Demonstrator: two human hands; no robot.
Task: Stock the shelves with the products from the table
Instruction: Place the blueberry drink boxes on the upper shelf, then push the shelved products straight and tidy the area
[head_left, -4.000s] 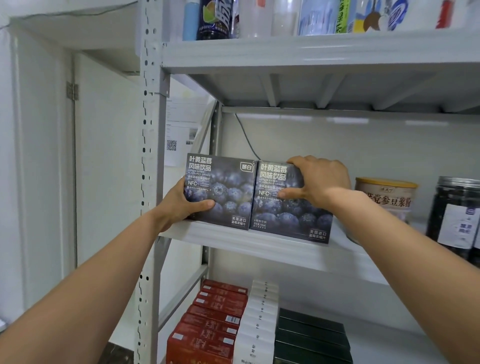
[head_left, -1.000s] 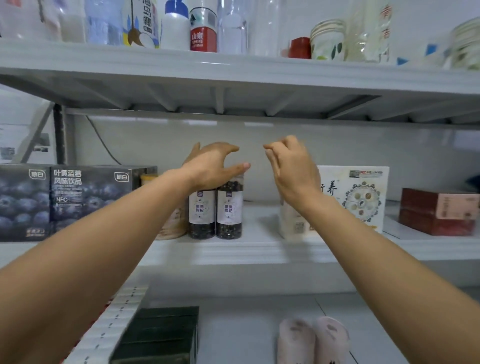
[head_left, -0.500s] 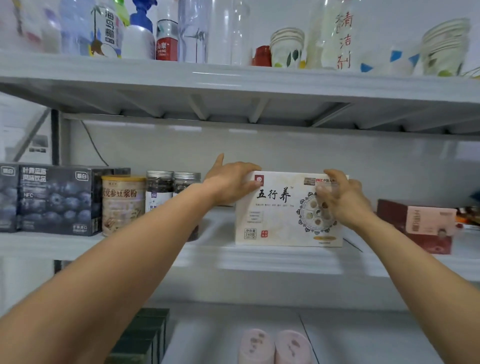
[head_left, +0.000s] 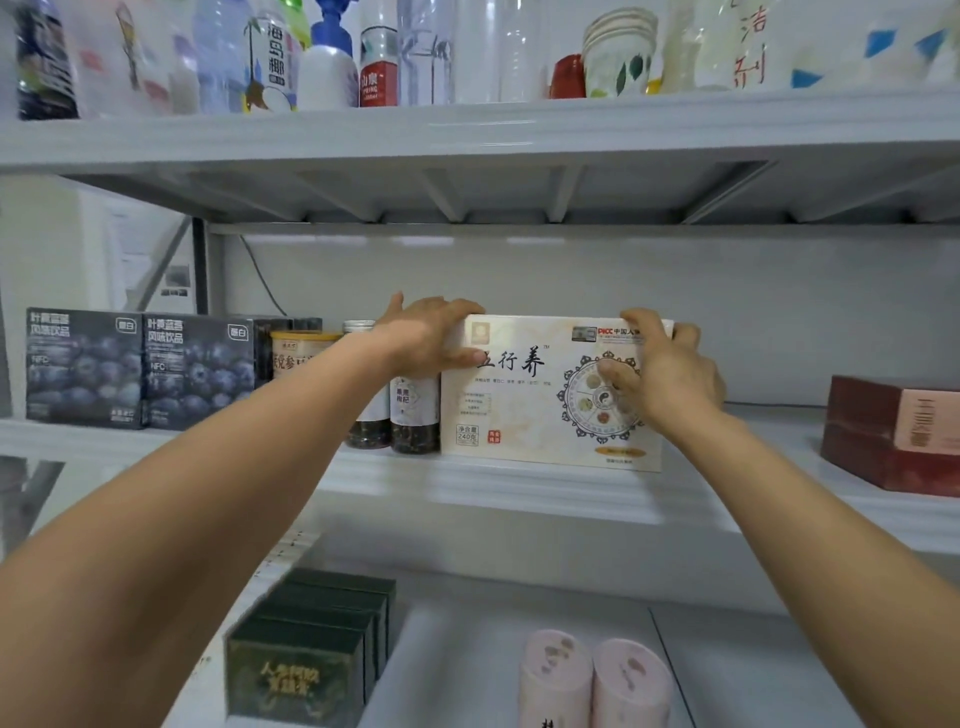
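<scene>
Grey steel storeroom shelving (head_left: 519, 493) fills the wall, its top tier crowded with clear plastic bottles (head_left: 426, 52) and its middle tier partly stocked. At centre a person steadies a wide, flat white cardboard carton (head_left: 519, 410), printed with black calligraphy and a round emblem. It stands upright on the middle tier, close to the front lip. Two dark blue blueberry-print drink boxes (head_left: 140, 369) sit to its left, and a maroon gift box (head_left: 883, 436) lies well apart to its right.

The left hand (head_left: 431, 338) grips the carton's upper left corner, fingers curled over the top edge and thumb pressed on the front face. The right hand (head_left: 667, 374) clasps the upper right corner the same way, fingers hooked over the top and thumb on the emblem. Two slim clear jars (head_left: 410, 415) with silver lids and dark contents stand just beside the carton's left end, possibly touching it.

The carton looks all but placed, needing only to be squared and let go. The danger lies at its left end: a nudge that way would shove the tall, narrow jars, which could topple or roll off the front. This near the lip, and tall for its thin base, the carton itself could tip forward if the departing hands drag it. The supply table is out of view, so how much stock remains cannot be told.
</scene>
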